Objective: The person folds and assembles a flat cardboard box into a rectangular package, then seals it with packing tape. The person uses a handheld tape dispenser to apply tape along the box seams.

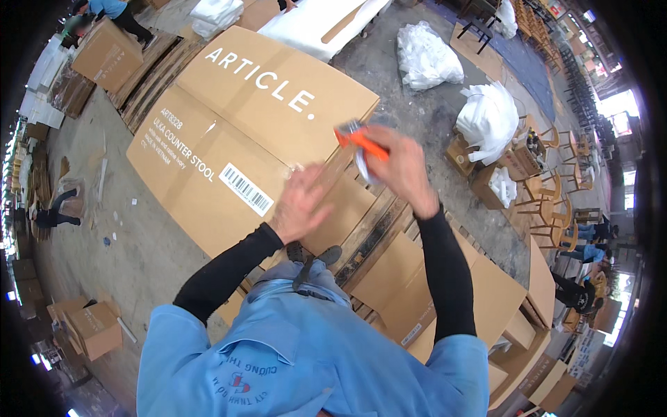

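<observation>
A large brown cardboard carton (278, 90) with white print and a barcode label lies in front of me, its flaps meeting along a seam. My right hand (399, 167) grips an orange tape dispenser (369, 144) just off the carton's near right edge. Part of a pale tape roll shows below its orange frame. My left hand (303, 203) is over the carton's near edge by the end of the seam, fingers stretched out and slightly blurred, holding nothing. Whether its fingertips press on the cardboard is hard to tell.
Wooden pallets (379, 236) and more cardboard (410, 285) lie at my right side. White plastic wrap bundles (427, 57) sit on the concrete floor, with wooden chairs (552, 208) at far right. Another person (114, 14) stands beside a carton (108, 55) at far left.
</observation>
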Motion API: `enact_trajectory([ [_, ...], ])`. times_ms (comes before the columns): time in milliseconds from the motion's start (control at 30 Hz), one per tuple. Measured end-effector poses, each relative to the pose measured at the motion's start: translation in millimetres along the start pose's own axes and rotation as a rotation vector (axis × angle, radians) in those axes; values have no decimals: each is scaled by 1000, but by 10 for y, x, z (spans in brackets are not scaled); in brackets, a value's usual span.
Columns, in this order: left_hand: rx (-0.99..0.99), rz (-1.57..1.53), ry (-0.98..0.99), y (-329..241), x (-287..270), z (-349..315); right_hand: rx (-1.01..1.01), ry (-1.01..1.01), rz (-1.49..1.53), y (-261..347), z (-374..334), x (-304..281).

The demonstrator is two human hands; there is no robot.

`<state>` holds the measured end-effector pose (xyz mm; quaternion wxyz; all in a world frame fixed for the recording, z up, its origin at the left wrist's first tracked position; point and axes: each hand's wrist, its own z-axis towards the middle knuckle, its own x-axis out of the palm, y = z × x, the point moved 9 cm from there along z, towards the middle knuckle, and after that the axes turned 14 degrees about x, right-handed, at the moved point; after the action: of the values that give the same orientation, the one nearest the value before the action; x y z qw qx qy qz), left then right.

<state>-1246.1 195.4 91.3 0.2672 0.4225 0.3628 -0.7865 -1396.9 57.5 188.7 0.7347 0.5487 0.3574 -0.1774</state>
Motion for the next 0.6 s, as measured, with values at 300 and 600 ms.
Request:
enact_trajectory([
  [300, -330, 314, 156, 709, 165, 118, -209, 279, -470, 198, 961, 1128],
  [600, -50, 827, 367, 601, 582, 251, -229, 309, -454, -479, -323, 344],
])
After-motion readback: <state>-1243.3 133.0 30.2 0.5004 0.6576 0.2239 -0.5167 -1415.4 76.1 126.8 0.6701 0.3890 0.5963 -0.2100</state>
